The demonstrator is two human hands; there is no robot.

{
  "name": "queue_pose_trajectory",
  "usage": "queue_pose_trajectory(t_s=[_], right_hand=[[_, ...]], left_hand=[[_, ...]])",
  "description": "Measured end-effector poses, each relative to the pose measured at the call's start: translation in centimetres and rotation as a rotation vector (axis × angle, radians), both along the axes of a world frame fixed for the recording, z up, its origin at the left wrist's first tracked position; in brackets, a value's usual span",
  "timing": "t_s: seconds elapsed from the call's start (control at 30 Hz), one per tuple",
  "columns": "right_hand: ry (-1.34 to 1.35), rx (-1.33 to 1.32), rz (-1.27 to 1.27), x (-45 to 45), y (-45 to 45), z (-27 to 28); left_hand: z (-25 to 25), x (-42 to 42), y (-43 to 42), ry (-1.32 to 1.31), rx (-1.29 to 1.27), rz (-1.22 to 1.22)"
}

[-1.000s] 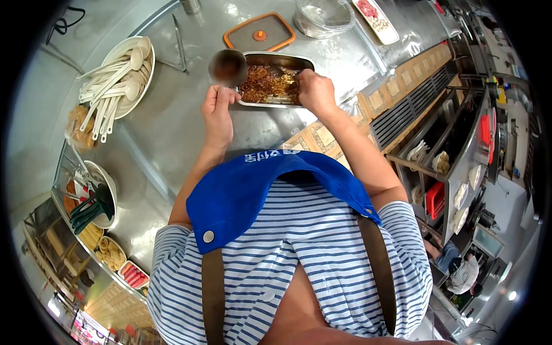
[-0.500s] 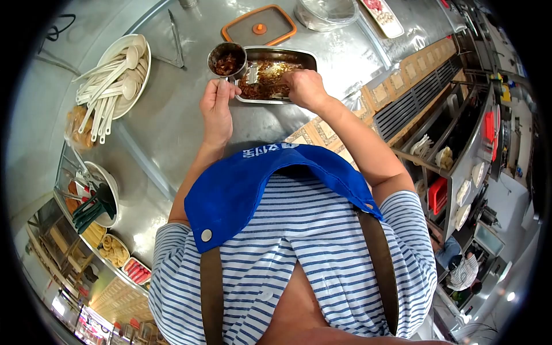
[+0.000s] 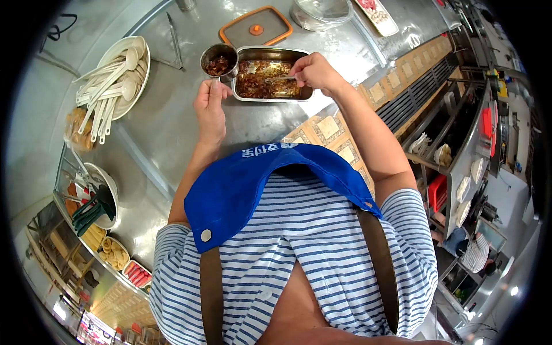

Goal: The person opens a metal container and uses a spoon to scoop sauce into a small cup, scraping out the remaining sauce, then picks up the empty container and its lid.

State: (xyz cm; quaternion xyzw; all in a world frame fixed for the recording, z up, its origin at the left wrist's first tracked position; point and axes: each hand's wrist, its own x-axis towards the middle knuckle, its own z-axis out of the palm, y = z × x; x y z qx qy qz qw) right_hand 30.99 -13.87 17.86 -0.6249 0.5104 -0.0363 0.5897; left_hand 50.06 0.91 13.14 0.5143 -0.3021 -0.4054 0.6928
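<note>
My left hand (image 3: 210, 108) is closed on the short handle of a small metal cup (image 3: 229, 72), which contains a dark reddish-brown chunky sauce. Just right of the cup stands a rectangular metal container (image 3: 270, 100), its bottom covered with oily brown sauce (image 3: 256, 86). Over the container's right side, my right hand (image 3: 314, 72) pinches a thin metal spoon (image 3: 283, 78). The spoon points left, and its far end is hard to make out against the sauce.
An orange-rimmed lid (image 3: 244, 29) lies behind the container. A lined clear bowl (image 3: 316, 20) and a white tray (image 3: 376, 16) are at the back. Left are a bowl of pale spoons (image 3: 123, 77) and a utensil bowl (image 3: 112, 190). One person (image 3: 476, 253) is far right.
My right hand has shifted slightly right and up, and the spoon now shows above the sauce. My left hand and the cup have moved a little left, away from the container.
</note>
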Motion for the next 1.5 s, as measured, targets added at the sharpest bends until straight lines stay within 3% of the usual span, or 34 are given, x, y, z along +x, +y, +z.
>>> queue_pose_trajectory(t_s=[0.27, 0.37, 0.47, 0.53, 0.67, 0.8, 0.87, 0.97, 1.03, 1.23, 1.3, 1.37, 1.5], right_hand=[[-0.014, -0.218, -0.044, -1.7, -0.2, 6.9], [-0.066, -0.586, 0.046, -0.8, 1.6, 8.5], [0.138, -1.271, 0.236, 1.3, 4.4, 6.1], [0.109, -1.469, 0.370, 1.8, 5.5, 4.7], [-0.058, -1.657, 0.228, 1.8, 5.6, 5.0], [-0.125, -1.578, 0.103, 0.9, 4.9, 4.3], [-0.001, -1.434, 0.030, -0.2, 4.7, 4.6], [0.220, -1.403, 0.088, -1.2, 3.9, 3.0], [0.578, -1.228, 0.358, -1.9, 3.7, 1.3], [0.594, -0.768, 0.470, 1.4, 5.4, 1.2], [0.581, -0.752, 0.477, 1.7, 5.1, 0.6], [0.411, -1.152, 0.260, 1.7, 4.2, -1.2], [0.359, -1.328, 0.335, 2.6, 2.3, -4.6]], left_hand=[[0.5, -0.1, 0.2, -0.102, 0.012, -0.032], [1.0, -0.7, 0.2, -0.145, 0.020, -0.073], [1.1, -1.3, -0.2, -0.131, 0.013, -0.102], [1.2, -1.4, -0.2, -0.086, -0.003, -0.109], [1.4, -1.4, 0.1, 0.025, -0.010, -0.084], [0.9, -1.1, 0.2, 0.013, -0.004, -0.059], [0.6, -1.1, 0.1, 0.030, -0.032, -0.051], [0.1, -1.1, 0.2, 0.022, -0.058, -0.035], [-0.1, -1.0, 0.2, 0.004, -0.058, -0.036], [-0.5, -1.0, 0.4, 0.022, -0.039, -0.022], [-0.5, -1.0, 0.4, 0.089, -0.073, -0.011], [-0.6, -0.9, 0.4, 0.097, -0.082, -0.014], [-0.8, -0.8, 0.3, 0.114, -0.101, -0.030]])
